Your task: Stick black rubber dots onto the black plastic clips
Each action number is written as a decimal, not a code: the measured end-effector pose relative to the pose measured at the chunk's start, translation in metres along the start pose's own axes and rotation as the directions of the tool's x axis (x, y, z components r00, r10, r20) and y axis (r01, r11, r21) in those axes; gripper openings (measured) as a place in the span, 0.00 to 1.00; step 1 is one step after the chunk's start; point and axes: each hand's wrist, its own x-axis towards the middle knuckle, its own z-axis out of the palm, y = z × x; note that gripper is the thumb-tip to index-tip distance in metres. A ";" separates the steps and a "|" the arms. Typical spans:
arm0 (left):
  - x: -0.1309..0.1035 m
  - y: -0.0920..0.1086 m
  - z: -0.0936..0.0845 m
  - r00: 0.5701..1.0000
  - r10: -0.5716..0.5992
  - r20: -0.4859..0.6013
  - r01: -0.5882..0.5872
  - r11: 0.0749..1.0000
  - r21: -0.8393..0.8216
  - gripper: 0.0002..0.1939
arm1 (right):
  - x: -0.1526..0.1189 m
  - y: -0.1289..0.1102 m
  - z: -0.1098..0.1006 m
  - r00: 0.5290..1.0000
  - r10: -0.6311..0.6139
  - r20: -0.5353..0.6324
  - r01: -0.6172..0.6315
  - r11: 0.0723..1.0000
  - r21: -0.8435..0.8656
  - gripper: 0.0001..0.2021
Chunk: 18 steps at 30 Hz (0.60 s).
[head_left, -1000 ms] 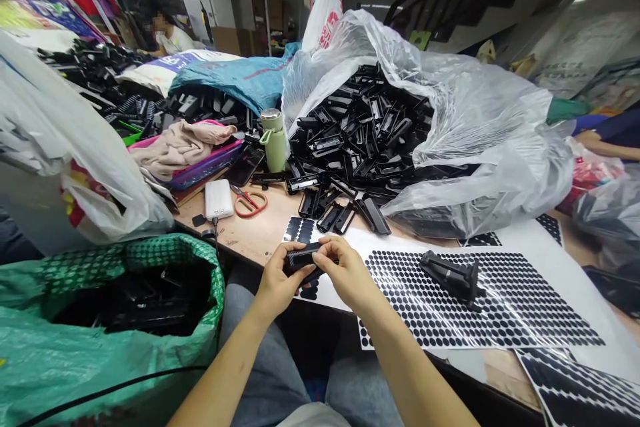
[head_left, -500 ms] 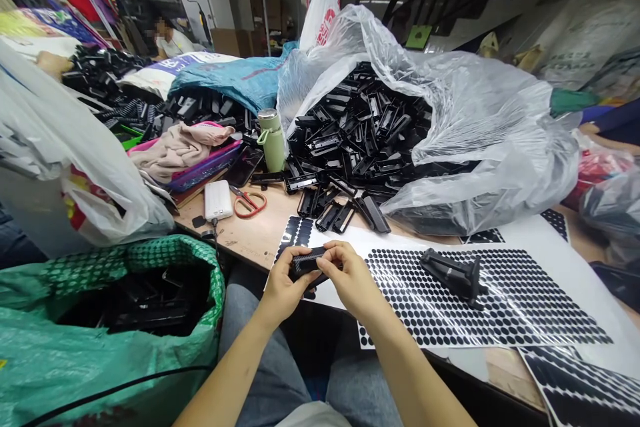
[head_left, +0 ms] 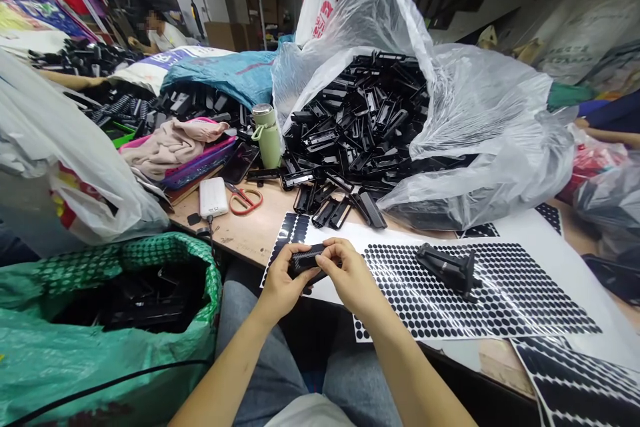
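Between my two hands, just over the near table edge, is a black plastic part [head_left: 306, 259] with a fine textured face. My left hand [head_left: 283, 283] grips its left end, thumb below and fingers above. Closed around the right end is my right hand [head_left: 345, 273], its thumb and forefinger pinched against the part. Whether a small sticker sits under those fingertips I cannot tell. To the right, a sheet of round black stickers [head_left: 400, 293] lies on the table, with a black bracket-like plastic piece [head_left: 447, 270] on it. A narrower sticker sheet [head_left: 290, 230] lies behind my left hand.
A clear plastic bag [head_left: 493, 140] spills black plastic parts [head_left: 350, 120] onto the table. At the left stand a green flask [head_left: 267, 140], red-handled scissors [head_left: 245, 201] and a white power bank [head_left: 213, 197]. A green sack [head_left: 125, 340] of black parts sits lower left. Another person [head_left: 163, 33] is behind.
The camera view has shifted slightly. My hands hold the same black plastic part in nearly the same pose. At the far left, another person's arm reaches farther over the parts.
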 end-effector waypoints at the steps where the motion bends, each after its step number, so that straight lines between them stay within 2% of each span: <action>1: 0.000 0.000 0.000 1.000 0.003 0.000 -0.003 1.000 0.009 0.21 | 0.000 0.000 0.000 1.000 -0.006 -0.009 0.006 1.000 -0.011 0.06; 12: -0.001 0.002 0.005 1.000 0.022 0.000 -0.022 0.999 0.034 0.20 | -0.007 -0.003 0.008 0.986 -0.107 -0.127 0.093 0.989 -0.112 0.07; 14: -0.001 0.003 0.005 1.000 0.004 -0.027 -0.003 1.000 0.027 0.20 | -0.005 0.001 0.007 0.963 -0.143 -0.230 0.101 0.977 -0.187 0.06; 16: -0.002 0.005 0.005 0.999 -0.026 -0.043 0.025 0.999 -0.024 0.21 | -0.001 0.008 0.003 0.904 -0.204 -0.376 0.103 0.957 -0.272 0.12; 17: -0.002 0.007 0.003 0.998 -0.040 -0.040 0.037 0.996 -0.075 0.21 | 0.001 0.012 -0.001 0.883 -0.239 -0.403 0.124 0.949 -0.291 0.16; 18: -0.002 0.009 0.002 0.998 -0.050 -0.028 0.046 0.989 -0.137 0.21 | 0.004 0.016 -0.005 0.888 -0.269 -0.372 0.168 0.944 -0.283 0.20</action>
